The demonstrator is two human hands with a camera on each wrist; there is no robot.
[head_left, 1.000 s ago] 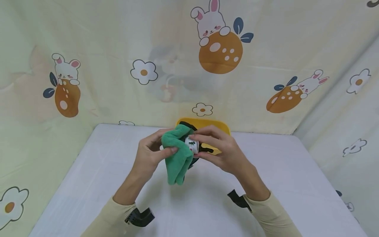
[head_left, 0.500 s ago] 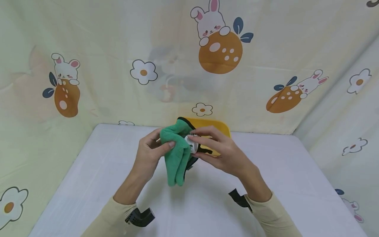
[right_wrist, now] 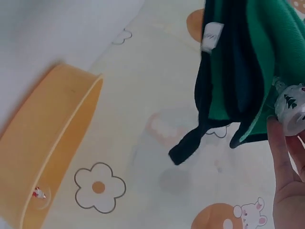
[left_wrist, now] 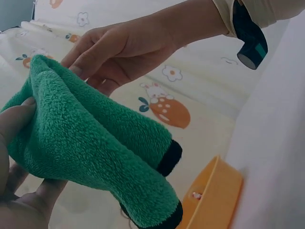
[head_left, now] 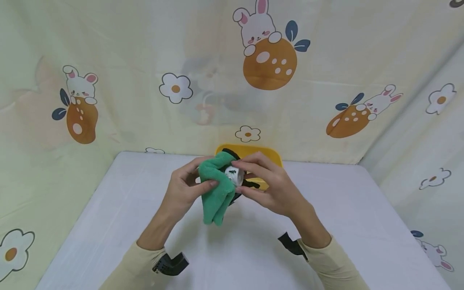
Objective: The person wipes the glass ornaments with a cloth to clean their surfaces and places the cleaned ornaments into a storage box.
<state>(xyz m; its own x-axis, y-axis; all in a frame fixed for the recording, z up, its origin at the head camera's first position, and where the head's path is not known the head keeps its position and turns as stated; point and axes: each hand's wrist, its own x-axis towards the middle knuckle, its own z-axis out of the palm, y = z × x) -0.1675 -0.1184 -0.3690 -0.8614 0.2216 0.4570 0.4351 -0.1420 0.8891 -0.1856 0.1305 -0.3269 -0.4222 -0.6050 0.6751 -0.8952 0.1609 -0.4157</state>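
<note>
A green plush towel [head_left: 214, 197] with black edging hangs folded from my left hand [head_left: 183, 185], which pinches it between thumb and fingers. My right hand [head_left: 273, 183] holds a small whitish, rounded ornament [right_wrist: 291, 107] between thumb and fingertips, against the towel's inner fold. Green trees are printed on the ornament, and its narrower end points into the cloth. In the left wrist view the towel [left_wrist: 81, 138] covers the ornament completely. A black hanging loop [right_wrist: 185, 147] dangles from the towel's edge in the right wrist view.
Behind the hands, a yellow basin [head_left: 270, 155] stands at the table's back edge. Inside it lies a small clear thing with red and white on it [right_wrist: 40, 193]. A patterned curtain [head_left: 145, 117] rises behind the white table [head_left: 326, 209].
The ornament has turned in the right fingers, so a different part of its print shows. The towel shifts slightly with the left hand. Both arms stay almost in place.
</note>
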